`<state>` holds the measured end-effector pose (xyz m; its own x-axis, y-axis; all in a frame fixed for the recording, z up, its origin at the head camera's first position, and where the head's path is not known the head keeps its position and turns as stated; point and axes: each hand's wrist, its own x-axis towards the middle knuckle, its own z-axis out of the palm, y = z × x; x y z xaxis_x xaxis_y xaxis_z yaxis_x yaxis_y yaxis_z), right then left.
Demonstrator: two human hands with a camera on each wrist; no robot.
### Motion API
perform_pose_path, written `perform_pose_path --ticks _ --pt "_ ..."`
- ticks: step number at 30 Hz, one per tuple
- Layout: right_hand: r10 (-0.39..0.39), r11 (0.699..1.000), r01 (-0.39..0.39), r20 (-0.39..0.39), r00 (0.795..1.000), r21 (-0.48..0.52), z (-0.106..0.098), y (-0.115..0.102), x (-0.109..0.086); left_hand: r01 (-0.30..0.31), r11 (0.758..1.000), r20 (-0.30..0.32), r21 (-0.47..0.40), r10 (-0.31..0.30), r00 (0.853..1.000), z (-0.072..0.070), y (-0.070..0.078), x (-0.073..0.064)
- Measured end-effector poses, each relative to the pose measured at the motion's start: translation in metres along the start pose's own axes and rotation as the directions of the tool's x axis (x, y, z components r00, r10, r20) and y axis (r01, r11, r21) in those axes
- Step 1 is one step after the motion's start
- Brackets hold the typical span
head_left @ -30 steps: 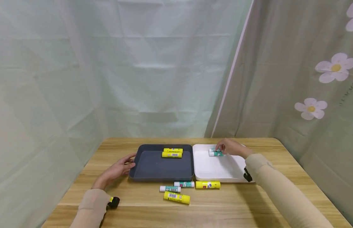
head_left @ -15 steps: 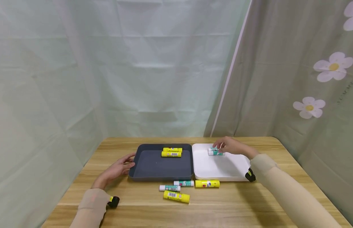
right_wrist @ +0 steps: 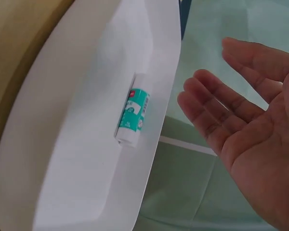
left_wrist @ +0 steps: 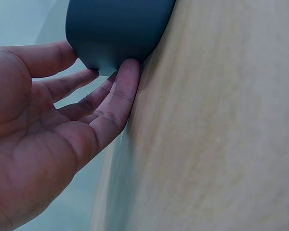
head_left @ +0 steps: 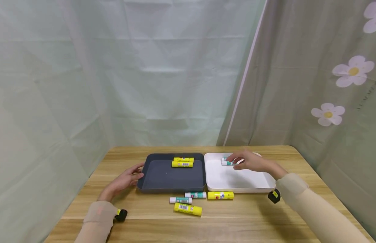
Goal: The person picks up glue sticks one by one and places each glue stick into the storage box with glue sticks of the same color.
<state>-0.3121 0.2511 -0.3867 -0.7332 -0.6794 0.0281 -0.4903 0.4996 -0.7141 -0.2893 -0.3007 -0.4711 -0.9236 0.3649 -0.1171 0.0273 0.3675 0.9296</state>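
The empty, relaxed right hand (head_left: 252,162) is withdrawing from 2 teal glue sticks (right_wrist: 134,114); the loosely extended left hand (head_left: 124,179) is touching the dark tray (head_left: 172,179).

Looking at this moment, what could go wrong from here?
The right hand hovers close to the green-and-white glue sticks in the white tray; a brush of its fingers might set those round sticks rolling.
The left hand touches the dark tray at its end; a push could shove it against the white tray right beside it.
The yellow glue stick lies just in front of the white tray, so any nudge could roll it away.
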Motion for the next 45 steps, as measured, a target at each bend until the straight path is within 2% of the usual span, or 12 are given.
perform_pose_path --ticks 5,10,19,26,33,41,45 --pt "0.012 1.0 -0.012 -0.025 1.0 0.007 0.008 -0.008 -0.012 0.001 1.0 0.008 -0.002 -0.001 1.0 0.0 -0.001 0.0" --pt "-0.02 0.999 0.017 -0.049 0.999 -0.051 0.023 -0.017 -0.02 0.004 1.0 0.007 -0.005 -0.004 1.0 -0.001 0.0 0.0" --pt "-0.093 0.994 0.086 -0.102 0.99 -0.073 0.043 -0.026 -0.031 0.009 1.0 0.002 0.005 -0.009 1.0 -0.001 0.0 -0.001" --pt "-0.105 0.994 0.104 -0.043 0.993 -0.027 0.059 -0.028 -0.038 0.004 1.0 -0.004 0.001 -0.004 1.0 0.0 0.001 -0.002" --pt "-0.1 0.995 0.101 -0.02 0.995 0.007 0.07 -0.028 -0.045 0.005 1.0 -0.005 -0.003 -0.005 1.0 0.0 0.002 -0.002" --pt "-0.112 0.993 0.112 -0.014 0.994 -0.031 0.075 -0.029 -0.052 0.011 1.0 -0.009 -0.007 -0.011 1.0 0.001 0.001 -0.001" --pt "-0.106 0.994 0.106 0.005 0.994 -0.01 0.075 -0.03 -0.054 0.014 1.0 -0.009 -0.005 -0.014 1.0 0.001 0.003 -0.002"
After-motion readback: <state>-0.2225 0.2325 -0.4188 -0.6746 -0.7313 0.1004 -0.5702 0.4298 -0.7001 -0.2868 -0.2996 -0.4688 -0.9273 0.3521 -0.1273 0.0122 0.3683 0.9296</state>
